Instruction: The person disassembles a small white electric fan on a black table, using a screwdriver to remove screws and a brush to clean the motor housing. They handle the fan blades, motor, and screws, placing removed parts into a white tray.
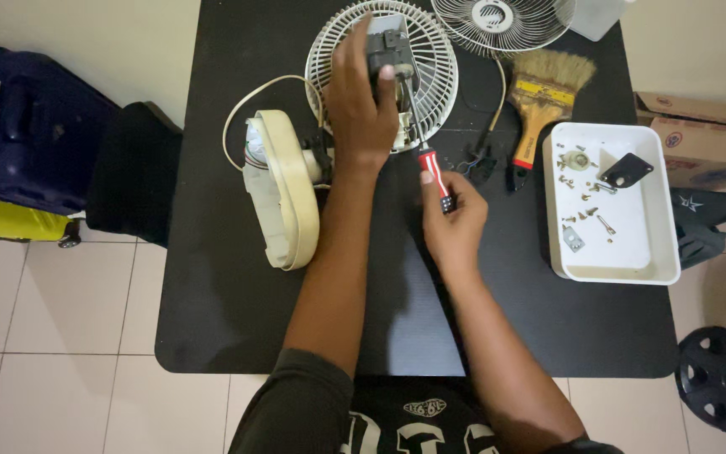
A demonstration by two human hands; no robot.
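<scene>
While fingers clench motor (388, 52) and screwdriver (435, 174), black table (237, 294) on pale tiles (52, 336).

Far right: you are seeing a paintbrush (545, 94) lying beside a white tray (661, 252) of screws.
Left: a blue suitcase (18, 126) is standing.

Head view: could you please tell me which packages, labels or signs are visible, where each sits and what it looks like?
Cardboard box: right edge, beside the table, flat brown carton with small red marks.
Yellow label: on the brush handle, top right of the table, a narrow band.
Shirt print: bottom centre, pale lettering and a small oval emblem on black cloth.
No screens show.
</scene>
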